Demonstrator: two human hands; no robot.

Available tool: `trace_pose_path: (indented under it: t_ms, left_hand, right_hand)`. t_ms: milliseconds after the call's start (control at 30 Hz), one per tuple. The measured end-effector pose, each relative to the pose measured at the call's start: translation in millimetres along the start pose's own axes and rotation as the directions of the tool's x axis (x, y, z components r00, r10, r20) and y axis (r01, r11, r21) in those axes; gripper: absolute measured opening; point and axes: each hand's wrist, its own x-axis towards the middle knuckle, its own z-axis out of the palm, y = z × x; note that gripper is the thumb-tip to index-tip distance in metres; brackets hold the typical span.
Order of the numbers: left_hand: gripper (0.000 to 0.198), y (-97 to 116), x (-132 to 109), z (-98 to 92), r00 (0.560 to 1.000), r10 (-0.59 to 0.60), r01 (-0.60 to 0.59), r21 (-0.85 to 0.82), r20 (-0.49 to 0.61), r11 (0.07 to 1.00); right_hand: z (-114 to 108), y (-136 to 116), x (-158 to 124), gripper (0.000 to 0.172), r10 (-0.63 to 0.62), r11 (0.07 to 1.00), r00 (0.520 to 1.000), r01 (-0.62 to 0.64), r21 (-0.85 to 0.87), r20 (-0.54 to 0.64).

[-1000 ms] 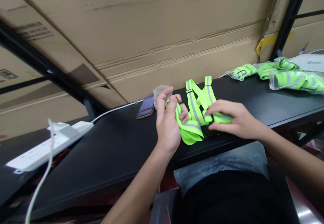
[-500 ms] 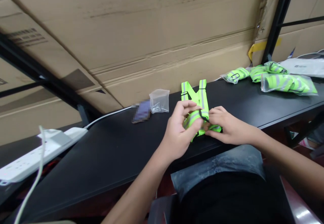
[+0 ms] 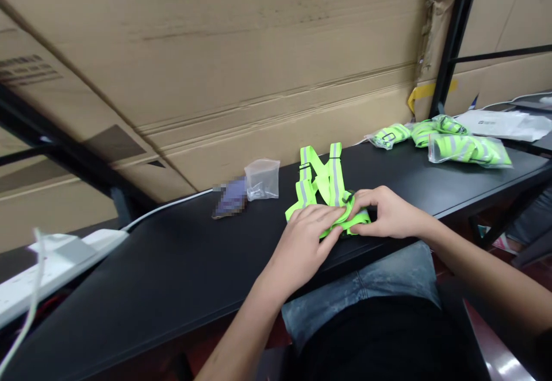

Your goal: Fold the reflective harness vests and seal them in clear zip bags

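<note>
A neon-yellow reflective vest (image 3: 336,181) made of straps with grey stripes lies on the black table (image 3: 185,266), its shoulder straps pointing toward the cardboard. My left hand (image 3: 308,234) is closed on the near end of the straps, its thumb underneath and its fingers over the top. From the other side, my right hand (image 3: 382,214) pinches the bunched straps beside a black buckle (image 3: 348,197). The fingers partly hide the folded near end of the vest.
Several bagged vests (image 3: 470,150) lie at the right rear, by white packages (image 3: 502,123). A small clear bag (image 3: 263,180) and a blurred-out item (image 3: 232,197) sit left of the vest. A white power strip (image 3: 64,266) runs along the left edge; cardboard (image 3: 259,70) stands behind.
My left hand has lowered and turned palm-down over the straps. A strap loop now spreads out on the vest's left side, and the black buckle sits nearer my right fingers. The view has shifted slightly.
</note>
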Motion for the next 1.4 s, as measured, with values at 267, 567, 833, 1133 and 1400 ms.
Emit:
trace_pose_path:
  t_ms: [267,567,833,1133,1400]
  left_hand:
    - [0.036,1,-4,0.0,0.996,0.017,-0.018,0.013,0.083,1.000]
    - [0.042,5,-17,-8.5,0.979,-0.048,0.071,-0.111,0.198,0.991]
    - [0.035,1,-28,-4.4,0.985,-0.029,0.037,-0.042,0.169,0.998]
    - [0.049,1,-41,3.8,0.961,-0.239,0.264,0.211,-0.139,0.941]
    - [0.082,12,-50,4.9,0.832,-0.553,0.551,-0.051,-0.042,0.833]
  right_hand:
    - [6,-9,0,0.045,-0.269,0.901,0.958,0.215,-0.376,-0.098]
    - [2,-7,-16,0.064,-0.114,0.959,0.982,0.148,-0.242,0.152]
    - [4,-8,-28,0.035,-0.137,0.930,0.981,0.174,-0.322,0.137]
    - [3,-10,-28,0.034,-0.190,0.878,0.972,0.230,-0.420,0.136]
    - [3,-12,-27,0.030,-0.256,0.840,0.952,0.304,-0.449,0.167]
